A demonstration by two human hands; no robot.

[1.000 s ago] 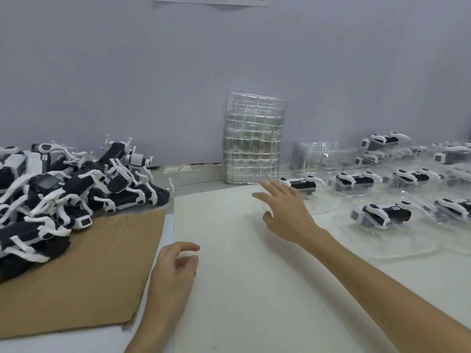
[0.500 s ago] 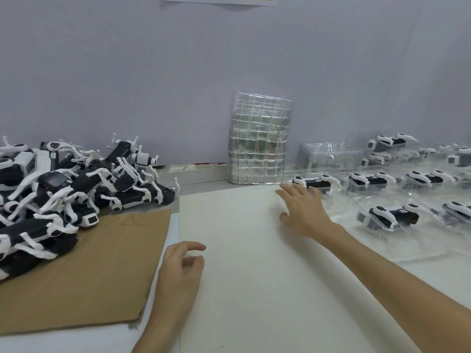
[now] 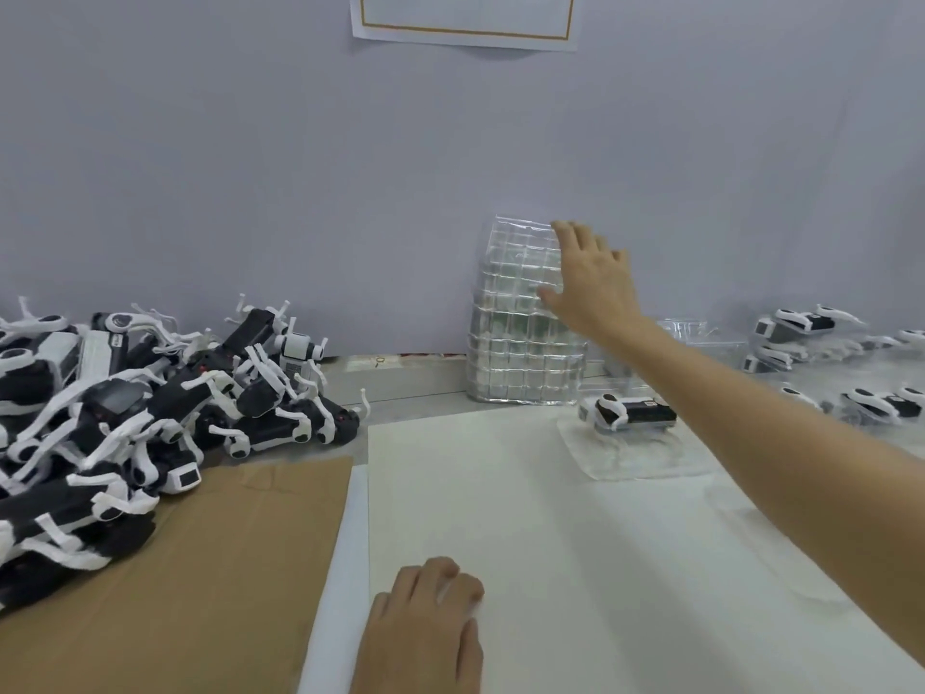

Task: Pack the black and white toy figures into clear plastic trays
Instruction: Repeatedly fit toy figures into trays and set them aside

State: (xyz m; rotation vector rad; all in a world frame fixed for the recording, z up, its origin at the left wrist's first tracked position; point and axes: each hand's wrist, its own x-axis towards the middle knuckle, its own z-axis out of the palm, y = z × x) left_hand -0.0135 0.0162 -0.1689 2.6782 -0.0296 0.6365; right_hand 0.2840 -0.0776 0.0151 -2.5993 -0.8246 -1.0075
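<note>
The stack of clear trays (image 3: 520, 338) is positioned directly ahead of the fingers of the right hand (image 3: 593, 280). Open white sheet (image 3: 500, 493) is available ahead of the fingers of the left hand (image 3: 425, 623), bounded leftward by the pile of toy figures (image 3: 165, 408).

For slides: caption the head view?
Right hand at the clear tray stack, left hand resting on white sheet, toy figures heaped at left.

- toy figures (image 3: 150, 418): black bodies, white limbs
- stack of trays (image 3: 515, 338): clear, grid pattern
- cardboard (image 3: 200, 568): brown
- sheet (image 3: 550, 543): off-white
- wall (image 3: 250, 167): pale grey
</note>
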